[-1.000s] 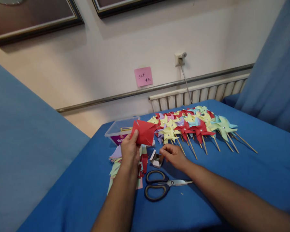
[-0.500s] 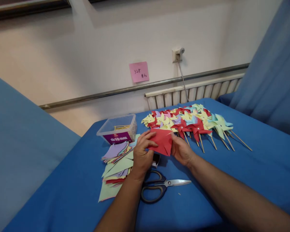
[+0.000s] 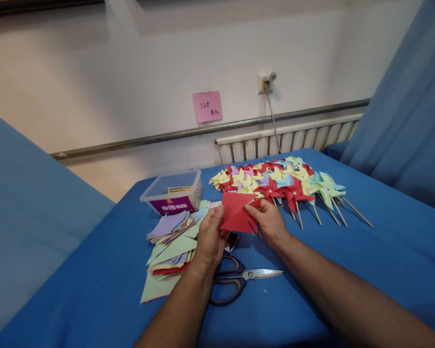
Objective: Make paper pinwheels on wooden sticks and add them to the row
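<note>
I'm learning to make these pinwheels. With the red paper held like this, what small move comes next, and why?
Probably fold one cut corner of the red paper in toward its middle. Both the left hand and right hand pinch the sheet above the table, and it looks flat and slit, unlike the finished pinwheels behind it, whose corners curl to the centre.

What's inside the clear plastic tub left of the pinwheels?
The clear tub holds thin yellowish sticks, seen through its lidless top. A purple label on the front wall covers the lower part, so anything lying at the bottom cannot be made out.
</note>
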`<action>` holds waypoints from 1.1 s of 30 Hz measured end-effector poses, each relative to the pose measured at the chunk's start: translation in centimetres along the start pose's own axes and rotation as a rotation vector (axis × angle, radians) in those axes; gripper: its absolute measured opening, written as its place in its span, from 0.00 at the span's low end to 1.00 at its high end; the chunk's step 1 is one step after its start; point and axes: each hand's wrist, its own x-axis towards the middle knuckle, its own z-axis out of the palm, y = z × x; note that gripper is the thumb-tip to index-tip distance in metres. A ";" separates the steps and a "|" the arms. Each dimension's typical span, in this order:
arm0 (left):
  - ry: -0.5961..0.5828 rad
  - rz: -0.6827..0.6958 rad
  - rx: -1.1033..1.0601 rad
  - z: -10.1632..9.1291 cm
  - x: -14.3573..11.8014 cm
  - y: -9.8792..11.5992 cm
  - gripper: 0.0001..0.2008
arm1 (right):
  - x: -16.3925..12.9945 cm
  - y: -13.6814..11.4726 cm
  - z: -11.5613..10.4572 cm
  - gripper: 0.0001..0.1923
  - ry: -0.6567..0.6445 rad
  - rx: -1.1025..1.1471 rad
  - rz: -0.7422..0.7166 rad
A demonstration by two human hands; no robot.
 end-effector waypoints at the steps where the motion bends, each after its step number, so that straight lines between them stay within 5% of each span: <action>1: 0.009 0.026 0.027 0.0 0.0 0.0 0.17 | 0.0 0.0 0.0 0.16 -0.019 -0.004 -0.005; 13: 0.144 0.203 0.280 -0.9 0.9 0.1 0.17 | -0.4 0.1 0.1 0.18 -0.077 -0.084 -0.054; 20: 0.115 0.232 0.416 -0.7 0.5 0.3 0.17 | -0.4 0.5 -0.3 0.18 -0.083 -0.181 -0.057; 33: 0.112 0.158 0.252 -0.4 0.3 0.3 0.17 | -0.6 -0.1 0.0 0.18 -0.075 -0.093 -0.029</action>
